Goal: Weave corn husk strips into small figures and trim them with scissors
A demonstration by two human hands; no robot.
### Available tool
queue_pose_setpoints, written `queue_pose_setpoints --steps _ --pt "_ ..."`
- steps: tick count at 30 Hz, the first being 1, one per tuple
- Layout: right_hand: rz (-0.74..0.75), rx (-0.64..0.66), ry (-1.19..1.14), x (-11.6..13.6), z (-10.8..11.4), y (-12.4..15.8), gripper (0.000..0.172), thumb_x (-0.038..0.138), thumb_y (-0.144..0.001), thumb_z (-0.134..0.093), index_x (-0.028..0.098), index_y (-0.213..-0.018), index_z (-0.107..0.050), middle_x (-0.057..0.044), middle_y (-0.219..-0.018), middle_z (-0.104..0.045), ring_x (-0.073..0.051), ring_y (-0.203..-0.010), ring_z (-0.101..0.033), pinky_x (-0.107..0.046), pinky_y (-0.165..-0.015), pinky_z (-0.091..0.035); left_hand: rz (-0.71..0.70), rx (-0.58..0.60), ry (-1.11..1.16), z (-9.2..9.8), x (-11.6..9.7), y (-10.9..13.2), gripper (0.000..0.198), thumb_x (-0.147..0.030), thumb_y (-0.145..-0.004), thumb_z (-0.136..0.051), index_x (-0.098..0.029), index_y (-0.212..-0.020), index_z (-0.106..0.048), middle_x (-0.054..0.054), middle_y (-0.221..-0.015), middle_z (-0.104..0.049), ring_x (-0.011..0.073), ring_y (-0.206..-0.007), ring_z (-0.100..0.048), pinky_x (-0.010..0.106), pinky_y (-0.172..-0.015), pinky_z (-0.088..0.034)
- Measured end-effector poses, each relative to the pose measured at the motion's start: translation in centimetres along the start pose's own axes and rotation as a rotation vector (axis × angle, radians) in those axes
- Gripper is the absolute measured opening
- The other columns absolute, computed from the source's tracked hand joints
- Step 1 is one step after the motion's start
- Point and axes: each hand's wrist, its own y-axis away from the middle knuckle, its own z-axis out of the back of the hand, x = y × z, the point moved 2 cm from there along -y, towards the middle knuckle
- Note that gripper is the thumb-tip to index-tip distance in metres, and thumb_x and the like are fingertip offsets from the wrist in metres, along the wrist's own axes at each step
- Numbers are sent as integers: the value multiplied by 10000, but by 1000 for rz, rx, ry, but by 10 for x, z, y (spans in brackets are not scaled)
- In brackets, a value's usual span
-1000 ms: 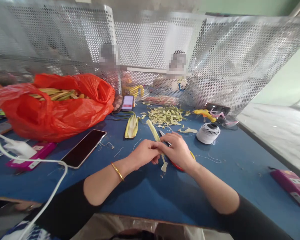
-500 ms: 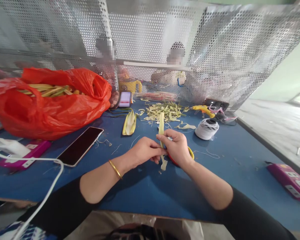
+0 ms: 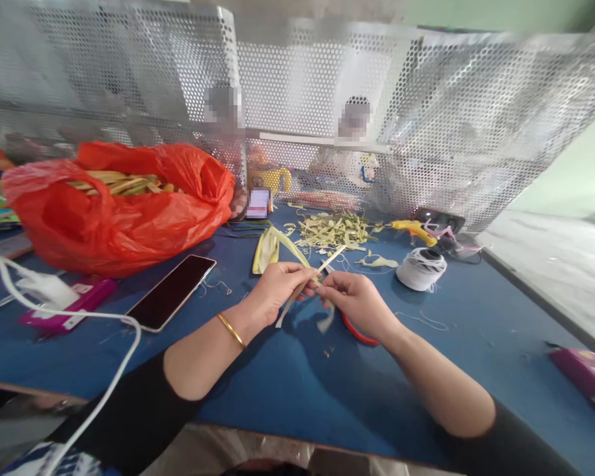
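Pale yellow-green leaf strips [image 3: 288, 245] cross in an X between my hands above the blue table. My left hand [image 3: 277, 289], with a gold bangle on its wrist, pinches them at the crossing. Close beside it, my right hand [image 3: 359, 301] has thumb and fingers closed on the strips from the right. Loose strip ends hang below the fingers, one of them blurred. Under my right hand lies a pair of scissors, its red handle [image 3: 361, 334] partly covered. A folded, boat-shaped leaf [image 3: 266, 251] rests just beyond my left hand.
Leaf scraps [image 3: 334, 230] are heaped behind my hands. A white thread spool [image 3: 420, 269] and a yellow glue gun [image 3: 414, 231] sit to the right. Leftward are a black phone [image 3: 173, 291], a red plastic bag [image 3: 129, 231] of leaf strips and a purple power strip [image 3: 69, 307]. Perforated metal panels [image 3: 297, 73] stand behind.
A single upright strip showed between my fingers before; now strips cross there, spread to both sides. My right hand has shifted slightly. The whole view has swung a little left.
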Motion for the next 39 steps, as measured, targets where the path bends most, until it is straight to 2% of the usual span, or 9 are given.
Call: queue_pose_setpoints --steps 3,8,9,11,13,16,20,25,39 --pt "96 -64 153 -1 3 -1 271 312 -867 -535 203 -619 -535 23 -563 -571 -131 -555 -495 -260 -590 -376 40 -1 38 0 1 -1 169 -241 -750 -704 -126 -628 -682 52 -611 -686 102 -502 -589 215 -522 -449" --pt "523 -439 563 11 8 6 148 205 -911 -505 206 -868 -646 -44 -817 -677 -192 -799 -592 -345 -839 -390 66 32 184 1 1 -2 128 -240 -704 -750 -119 -696 -708 71 -664 -718 141 -607 -657 234 -611 -502" --pt "622 -450 636 13 7 8 170 187 -923 -484 206 -906 -652 -47 -830 -676 -189 -800 -587 -345 -852 -384 59 31 204 1 2 -2 120 -225 -679 -768 -120 -690 -711 65 -654 -714 137 -610 -655 229 -618 -501" --pt "785 -381 781 17 1 11 235 133 -938 -429 200 -932 -654 -35 -797 -665 -172 -738 -563 -339 -865 -369 40 28 219 1 3 -3 108 -196 -636 -791 -124 -657 -714 46 -622 -698 116 -578 -630 216 -603 -490" --pt "864 -313 900 18 -4 12 282 88 -939 -386 183 -913 -650 -25 -757 -650 -164 -690 -535 -341 -881 -353 14 37 215 1 5 -4 112 -183 -596 -807 -126 -632 -717 33 -608 -685 99 -557 -602 210 -593 -479" --pt "891 -285 980 17 -8 12 316 79 -944 -356 170 -820 -632 -23 -720 -623 -168 -672 -508 -344 -888 -342 -16 78 214 -1 7 -6 165 -186 -529 -839 -123 -631 -727 35 -635 -690 104 -594 -605 220 -622 -485" --pt "910 -295 934 16 -10 12 356 80 -954 -329 165 -749 -608 -24 -691 -605 -168 -658 -491 -337 -872 -351 -5 101 241 -3 7 -6 228 -177 -450 -874 -113 -607 -721 34 -598 -677 116 -610 -606 232 -633 -491" --pt "931 -291 830 18 -9 13 373 62 -948 -314 175 -737 -600 -15 -659 -600 -157 -646 -494 -313 -859 -361 13 9 298 -6 6 -6 266 -121 -385 -874 -109 -600 -718 32 -608 -690 116 -595 -605 232 -611 -497" --pt "991 -212 802 19 -9 13 373 82 -957 -318 170 -696 -568 -24 -650 -589 -151 -644 -509 -297 -803 -374 -44 -39 293 -6 9 -4 235 -90 -436 -825 -108 -637 -705 41 -614 -695 130 -584 -621 246 -615 -520"
